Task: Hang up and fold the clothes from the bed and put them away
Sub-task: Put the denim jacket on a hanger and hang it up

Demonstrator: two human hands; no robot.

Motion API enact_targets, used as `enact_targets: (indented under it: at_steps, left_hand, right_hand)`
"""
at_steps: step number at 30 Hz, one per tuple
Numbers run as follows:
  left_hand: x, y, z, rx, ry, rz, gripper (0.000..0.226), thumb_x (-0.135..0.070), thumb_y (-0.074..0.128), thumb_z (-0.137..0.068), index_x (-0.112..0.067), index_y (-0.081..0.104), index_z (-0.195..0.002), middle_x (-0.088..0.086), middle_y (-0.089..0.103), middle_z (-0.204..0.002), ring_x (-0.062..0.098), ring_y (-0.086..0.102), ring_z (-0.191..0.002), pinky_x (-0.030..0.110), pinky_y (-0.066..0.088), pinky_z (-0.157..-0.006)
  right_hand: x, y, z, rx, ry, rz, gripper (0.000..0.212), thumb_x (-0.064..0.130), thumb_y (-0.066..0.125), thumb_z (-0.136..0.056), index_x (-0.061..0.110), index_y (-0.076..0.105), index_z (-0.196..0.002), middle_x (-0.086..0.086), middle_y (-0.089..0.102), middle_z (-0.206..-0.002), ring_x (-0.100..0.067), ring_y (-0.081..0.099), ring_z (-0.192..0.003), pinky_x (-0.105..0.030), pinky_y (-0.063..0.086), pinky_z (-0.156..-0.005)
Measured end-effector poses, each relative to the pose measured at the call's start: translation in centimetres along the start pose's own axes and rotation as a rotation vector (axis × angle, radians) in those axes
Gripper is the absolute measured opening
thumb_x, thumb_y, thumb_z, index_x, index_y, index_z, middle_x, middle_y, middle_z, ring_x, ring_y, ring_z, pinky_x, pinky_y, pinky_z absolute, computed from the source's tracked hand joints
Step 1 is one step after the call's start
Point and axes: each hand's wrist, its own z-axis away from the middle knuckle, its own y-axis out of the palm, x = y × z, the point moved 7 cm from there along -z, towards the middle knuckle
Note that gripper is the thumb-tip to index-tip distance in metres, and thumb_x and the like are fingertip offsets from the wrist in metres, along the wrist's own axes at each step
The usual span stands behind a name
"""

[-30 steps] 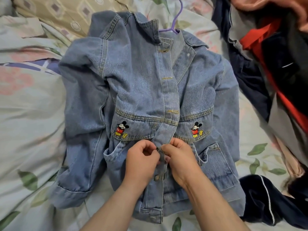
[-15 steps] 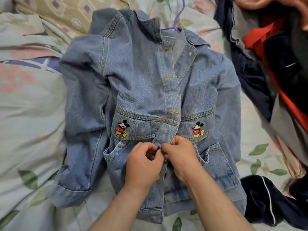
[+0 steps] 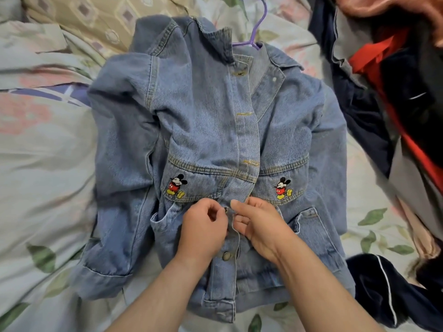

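A blue denim jacket [image 3: 203,121] with two cartoon mouse patches lies front up on the bed, on a purple hanger [image 3: 260,25] whose hook sticks out past the collar. My left hand [image 3: 203,231] and my right hand [image 3: 257,226] meet at the jacket's front placket, just below the patches. Both pinch the placket edges at a button there. A metal button [image 3: 226,255] lower down is fastened. The upper buttonholes lie unfastened.
A heap of dark, red and grey clothes [image 3: 395,97] fills the right side of the bed. A navy garment with white piping [image 3: 388,291] lies at the lower right. The floral bedsheet [image 3: 43,188] spreads to the left, and a patterned pillow [image 3: 96,17] is at the top.
Both hands stay at the same button on the placket, their fingers shifting slightly. The view has drifted a little. The jacket has not moved.
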Motion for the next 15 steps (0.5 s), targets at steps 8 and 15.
enact_targets:
  at_steps: [8,15]
  left_hand:
    - [-0.25,0.11,0.50,0.002,0.099,-0.081,0.019,-0.009,0.066,-0.084,-0.025,0.061,-0.075,0.000,0.063,-0.078,0.022,0.064,-0.076,0.047,0.056,-0.072]
    - [-0.37,0.36,0.43,0.019,0.070,-0.118,0.028,-0.006,0.072,-0.078,-0.032,0.060,-0.076,0.000,0.064,-0.083,0.009,0.061,-0.072,0.029,0.053,-0.071]
  right_hand:
    - [-0.40,-0.09,-0.18,-0.095,-0.009,0.058,0.023,-0.018,0.056,-0.084,0.005,0.058,-0.083,-0.009,0.056,-0.069,-0.009,0.047,-0.048,-0.021,0.040,-0.045]
    - [0.03,0.18,0.11,-0.182,-0.097,0.175,0.033,-0.022,0.048,-0.079,0.008,0.061,-0.077,-0.006,0.062,-0.064,-0.018,0.054,-0.053,-0.026,0.042,-0.045]
